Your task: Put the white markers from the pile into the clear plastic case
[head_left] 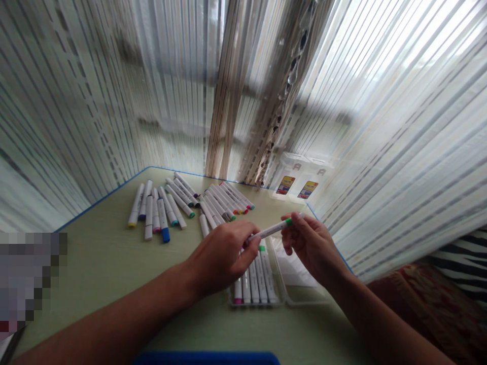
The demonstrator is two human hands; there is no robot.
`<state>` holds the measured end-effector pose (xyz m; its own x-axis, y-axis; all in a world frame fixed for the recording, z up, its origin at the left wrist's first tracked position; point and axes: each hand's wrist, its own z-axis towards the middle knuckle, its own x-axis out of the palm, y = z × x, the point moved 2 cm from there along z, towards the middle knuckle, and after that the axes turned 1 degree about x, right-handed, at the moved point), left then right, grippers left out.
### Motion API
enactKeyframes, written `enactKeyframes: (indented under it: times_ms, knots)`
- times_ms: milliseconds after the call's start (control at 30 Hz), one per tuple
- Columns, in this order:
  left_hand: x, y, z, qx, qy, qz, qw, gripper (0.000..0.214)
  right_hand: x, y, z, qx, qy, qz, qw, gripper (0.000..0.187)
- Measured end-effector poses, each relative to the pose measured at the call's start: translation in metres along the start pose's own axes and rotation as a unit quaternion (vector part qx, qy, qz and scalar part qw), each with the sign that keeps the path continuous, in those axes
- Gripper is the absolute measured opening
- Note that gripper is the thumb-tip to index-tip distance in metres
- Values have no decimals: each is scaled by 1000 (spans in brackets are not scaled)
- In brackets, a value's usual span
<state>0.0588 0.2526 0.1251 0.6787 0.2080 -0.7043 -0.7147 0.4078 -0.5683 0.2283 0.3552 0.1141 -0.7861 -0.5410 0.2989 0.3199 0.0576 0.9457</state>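
Observation:
Both my hands hold one white marker with a green cap (274,228) above a clear plastic case (283,299). My left hand (224,253) is closed around the marker's near end. My right hand (310,243) pinches its far, green end. Several white markers (254,284) lie side by side in the case under my hands, with pink and green ends showing. Many more loose markers (178,205) with coloured caps lie scattered on the green table (102,263) beyond my left hand.
Striped sheer curtains (380,126) close in the table on the far and right sides. Two clear packages with yellow labels (299,187) stand at the far right corner. A blurred-out patch sits at the left edge. A zebra-patterned fabric (464,263) lies to the right.

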Motion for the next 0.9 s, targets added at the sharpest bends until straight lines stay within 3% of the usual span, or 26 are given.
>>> enactKeyframes:
  times_ms: [133,267,500,600,733,900]
  knots:
    - [-2,0,0,-8,-22,-17,1000,25,1,3,-2,-14,8,3,1000,13]
    - [-2,-3,-1,-19,13,-44,999,24,4,3,-4,-6,27,13,1000,14]
    - [4,-8,-3,24,56,-73,995,20,7,-6,-13,20,150,-98,984,17]
    - [2,-5,-3,-8,4,-82,997,29,8,-3,-15,7,155,-116,981,23]
    - [-3,2,-2,-89,-79,-188,975,31,11,1,-18,11,159,-135,978,28]
    - [-3,1,-2,-67,-99,-289,950,38,13,3,-19,9,166,-228,959,32]
